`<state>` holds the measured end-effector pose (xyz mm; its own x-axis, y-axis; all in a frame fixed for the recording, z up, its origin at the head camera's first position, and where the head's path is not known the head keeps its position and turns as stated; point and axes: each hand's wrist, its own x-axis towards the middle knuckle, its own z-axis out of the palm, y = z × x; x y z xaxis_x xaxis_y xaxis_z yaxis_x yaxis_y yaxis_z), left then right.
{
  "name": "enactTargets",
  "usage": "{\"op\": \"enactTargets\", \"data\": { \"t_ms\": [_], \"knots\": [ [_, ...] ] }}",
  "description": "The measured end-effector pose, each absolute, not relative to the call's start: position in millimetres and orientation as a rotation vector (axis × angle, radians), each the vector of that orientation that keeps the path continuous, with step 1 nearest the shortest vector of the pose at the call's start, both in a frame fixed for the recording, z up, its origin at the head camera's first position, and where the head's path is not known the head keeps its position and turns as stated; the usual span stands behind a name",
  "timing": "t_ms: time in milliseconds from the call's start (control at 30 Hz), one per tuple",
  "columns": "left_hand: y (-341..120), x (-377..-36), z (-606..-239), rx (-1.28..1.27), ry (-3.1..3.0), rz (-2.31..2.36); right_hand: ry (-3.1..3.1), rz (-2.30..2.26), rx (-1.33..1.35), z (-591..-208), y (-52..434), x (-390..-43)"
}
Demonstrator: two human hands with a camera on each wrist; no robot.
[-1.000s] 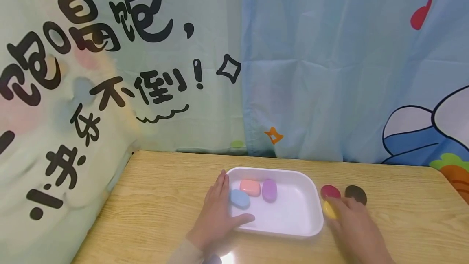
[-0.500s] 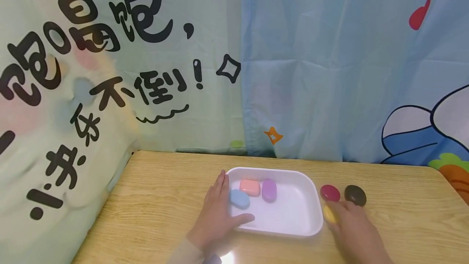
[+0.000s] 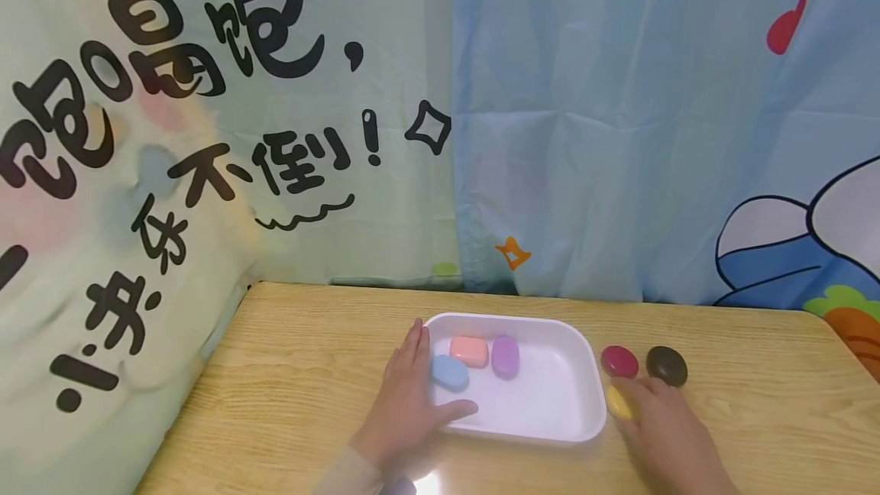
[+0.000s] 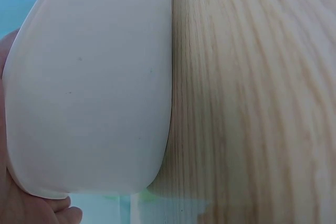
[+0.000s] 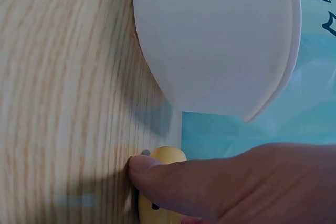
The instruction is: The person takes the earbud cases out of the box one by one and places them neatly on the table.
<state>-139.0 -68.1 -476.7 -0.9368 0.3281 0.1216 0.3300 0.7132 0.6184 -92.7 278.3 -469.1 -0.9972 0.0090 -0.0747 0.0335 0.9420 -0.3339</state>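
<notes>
A white tray (image 3: 543,411) sits on the wooden table. My left hand (image 3: 407,388) rests on its left end, fingers straight along the outer side and thumb stretched over the near rim. Inside are a blue oval piece (image 3: 450,373), a pink rounded block (image 3: 469,351) and a purple oval piece (image 3: 505,357), all smooth. Just past the right end, my right hand (image 3: 663,422) pinches a yellow rounded piece (image 3: 617,403) on the table. The right wrist view has the thumb (image 5: 178,182) across this yellow piece; the fingers on its far side are hidden.
A dark red oval piece (image 3: 619,362) and a dark brown one (image 3: 667,367) lie on the table behind my right hand. Printed curtains (image 3: 584,174) hang at the table's back and left edges. A glare spot (image 3: 428,483) shows near the front.
My right hand has shifted slightly down, so more of the dark red and brown pieces shows. The left hand and the tray stay put.
</notes>
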Motion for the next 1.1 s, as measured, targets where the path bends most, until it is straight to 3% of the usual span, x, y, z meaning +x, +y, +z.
{"op": "enactTargets", "data": {
  "t_ms": [600, 1100],
  "knots": [
    [-64, -146, -482, -0.534, -2.891, -1.056, 2.959, -0.473, 0.115, -455, 279, -108],
    [-64, -145, -479, -0.523, -2.899, -1.071, 3.185, -0.491, -0.077, -419, 250, -96]
  ]
}}
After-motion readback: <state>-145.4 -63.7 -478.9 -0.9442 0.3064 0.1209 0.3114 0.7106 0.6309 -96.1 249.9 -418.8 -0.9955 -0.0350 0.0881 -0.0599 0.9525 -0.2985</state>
